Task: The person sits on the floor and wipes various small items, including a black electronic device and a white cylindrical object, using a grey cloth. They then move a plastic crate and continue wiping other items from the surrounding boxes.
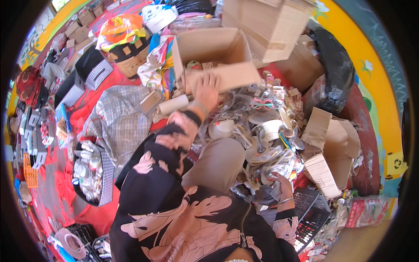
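My left hand (207, 91) lies with its fingers stretched over the front flap of an open cardboard box (212, 46). Small items show inside this box. Beside my left wrist is a white cylindrical roll (173, 105), with a flat brown-and-grey rectangular item (150, 101) next to it. Over at the right, my right hand (283, 188) is at the edge of a heap of plastic-wrapped goods (279, 159), its fingers curled in among the wrappings. What they hold is hidden. Dark grey cloth-like material (265, 195) lies against this hand. A white round tub (269, 129) sits within the heap.
A black basket (312, 214) stands by my right forearm, and an opened carton (336, 146) behind it. Left of me are a checked bin of white items (92, 172) and a plaid cloth (118, 120). A tall carton (266, 26) and black bag (334, 70) stand at the back right.
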The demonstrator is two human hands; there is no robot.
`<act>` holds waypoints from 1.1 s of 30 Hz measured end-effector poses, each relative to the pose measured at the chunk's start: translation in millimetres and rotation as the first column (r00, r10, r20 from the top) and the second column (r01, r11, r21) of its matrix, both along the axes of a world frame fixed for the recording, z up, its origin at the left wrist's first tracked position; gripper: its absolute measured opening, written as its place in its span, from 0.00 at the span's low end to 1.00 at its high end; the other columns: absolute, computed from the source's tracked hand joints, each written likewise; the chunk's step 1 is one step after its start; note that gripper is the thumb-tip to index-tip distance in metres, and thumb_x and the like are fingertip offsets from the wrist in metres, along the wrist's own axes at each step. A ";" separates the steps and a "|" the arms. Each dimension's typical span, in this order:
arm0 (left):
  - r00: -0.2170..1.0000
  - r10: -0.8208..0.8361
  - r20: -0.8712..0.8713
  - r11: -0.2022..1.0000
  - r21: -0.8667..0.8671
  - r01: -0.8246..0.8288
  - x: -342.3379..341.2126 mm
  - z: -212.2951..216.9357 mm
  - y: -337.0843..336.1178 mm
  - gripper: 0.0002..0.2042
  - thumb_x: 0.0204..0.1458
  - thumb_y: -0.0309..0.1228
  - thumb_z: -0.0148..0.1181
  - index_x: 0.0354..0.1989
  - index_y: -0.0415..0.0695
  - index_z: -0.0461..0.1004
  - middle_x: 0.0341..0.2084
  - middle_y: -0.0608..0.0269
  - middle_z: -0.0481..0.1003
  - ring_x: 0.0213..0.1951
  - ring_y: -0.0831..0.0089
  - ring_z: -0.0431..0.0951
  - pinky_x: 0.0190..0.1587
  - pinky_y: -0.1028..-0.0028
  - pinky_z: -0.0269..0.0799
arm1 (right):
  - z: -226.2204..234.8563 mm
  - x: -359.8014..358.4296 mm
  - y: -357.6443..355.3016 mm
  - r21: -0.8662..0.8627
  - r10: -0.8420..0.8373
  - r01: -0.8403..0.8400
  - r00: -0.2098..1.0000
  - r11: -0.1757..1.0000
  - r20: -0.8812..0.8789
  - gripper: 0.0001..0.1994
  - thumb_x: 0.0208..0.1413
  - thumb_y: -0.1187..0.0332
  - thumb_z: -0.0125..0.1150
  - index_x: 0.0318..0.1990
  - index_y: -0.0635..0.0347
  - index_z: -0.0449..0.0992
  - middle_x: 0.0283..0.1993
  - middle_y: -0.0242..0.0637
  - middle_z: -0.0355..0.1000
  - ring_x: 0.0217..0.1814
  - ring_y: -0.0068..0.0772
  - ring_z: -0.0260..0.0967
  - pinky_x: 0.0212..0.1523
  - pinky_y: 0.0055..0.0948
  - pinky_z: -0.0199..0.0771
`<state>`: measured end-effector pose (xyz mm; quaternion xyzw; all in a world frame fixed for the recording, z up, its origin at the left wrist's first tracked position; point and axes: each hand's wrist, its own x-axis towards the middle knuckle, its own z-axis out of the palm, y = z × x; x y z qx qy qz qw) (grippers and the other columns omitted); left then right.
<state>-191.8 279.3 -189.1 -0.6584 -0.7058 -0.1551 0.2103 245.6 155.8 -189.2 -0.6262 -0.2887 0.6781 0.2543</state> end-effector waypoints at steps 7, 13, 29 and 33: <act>0.972 0.121 0.202 0.985 0.097 -0.143 -22.3 20.0 -25.1 0.26 0.47 0.29 0.46 0.58 0.40 0.56 0.58 0.41 0.54 0.62 0.51 0.51 0.61 0.57 0.46 | -8.3 7.2 1.7 -0.040 -0.028 0.031 0.997 0.999 0.070 0.18 0.51 0.61 0.55 0.47 0.63 0.70 0.31 0.43 0.74 0.16 0.15 0.59 0.18 0.12 0.59; 0.966 0.016 0.257 0.977 -0.208 0.039 -24.1 -91.2 -180.3 0.26 0.43 0.26 0.51 0.55 0.42 0.60 0.58 0.43 0.54 0.61 0.49 0.52 0.61 0.57 0.47 | -29.0 25.8 -2.3 -0.025 0.011 -0.008 0.993 1.000 0.116 0.16 0.53 0.60 0.53 0.45 0.60 0.71 0.30 0.39 0.75 0.17 0.14 0.57 0.18 0.14 0.57; 0.606 0.782 0.146 0.590 -0.488 -0.643 -122.4 -131.8 -472.7 0.26 0.39 0.40 0.63 0.44 0.36 0.67 0.40 0.49 0.71 0.49 0.52 0.65 0.54 0.63 0.59 | -67.7 80.3 -24.0 0.052 -0.114 0.115 0.993 0.992 -0.037 0.20 0.53 0.57 0.56 0.48 0.60 0.69 0.40 0.40 0.73 0.31 0.29 0.71 0.24 0.18 0.65; 0.510 0.840 0.188 0.534 -0.459 -0.710 -123.1 -166.7 -492.9 0.29 0.42 0.36 0.61 0.52 0.35 0.61 0.49 0.40 0.63 0.54 0.48 0.60 0.58 0.61 0.53 | 24.8 25.3 22.2 0.246 -0.191 0.260 0.943 0.934 -0.271 0.23 0.54 0.55 0.54 0.52 0.59 0.63 0.47 0.42 0.70 0.35 0.28 0.68 0.21 0.16 0.67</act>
